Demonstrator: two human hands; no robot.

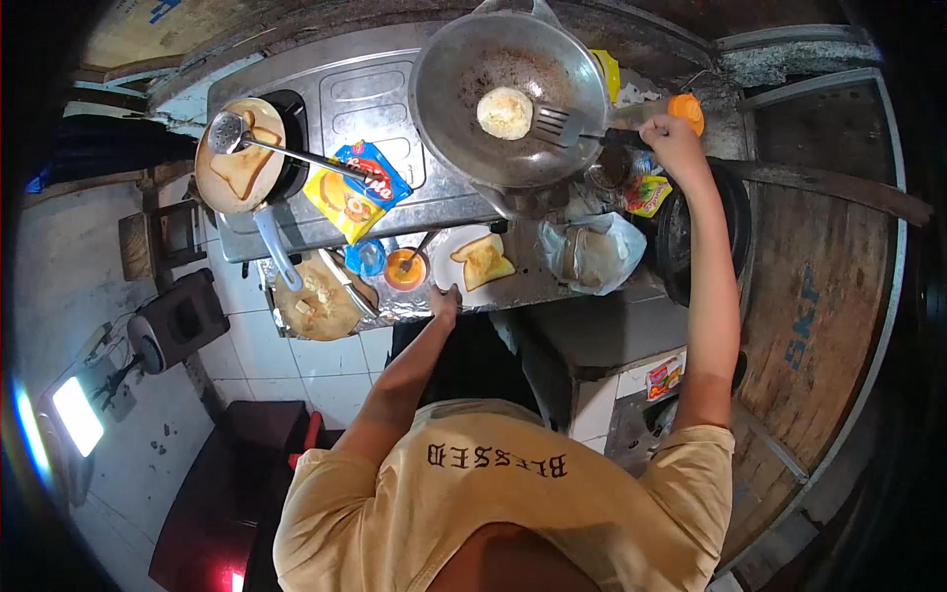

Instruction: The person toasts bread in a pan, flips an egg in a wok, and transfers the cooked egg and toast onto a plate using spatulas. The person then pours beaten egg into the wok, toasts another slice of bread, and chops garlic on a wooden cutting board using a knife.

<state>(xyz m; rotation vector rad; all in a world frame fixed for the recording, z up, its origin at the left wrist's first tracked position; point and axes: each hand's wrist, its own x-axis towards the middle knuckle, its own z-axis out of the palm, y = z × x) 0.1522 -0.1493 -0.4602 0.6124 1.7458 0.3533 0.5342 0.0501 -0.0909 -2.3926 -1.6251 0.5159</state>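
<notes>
My right hand [676,148] is closed around the dark handle of a slotted spatula [559,126]. The spatula's metal blade lies inside a large wok [444,128], at the right edge of a round, whitish fried egg [504,112]. Down at the counter's front edge, my left hand [446,300] has its fingers curled at the rim of a white plate [449,264]. On that plate rests a slice of toasted bread [482,262]. Just left of the plate stands a small bowl [404,269] of orange liquid with a utensil in it.
A frying pan [205,187] with bread sits on the left burner, a skimmer [228,132] lying across it. A yellow-blue packet [357,190] lies on the stove. A knife [347,283] rests on a round board [314,321]. Right of the plate is a plastic bag [592,255].
</notes>
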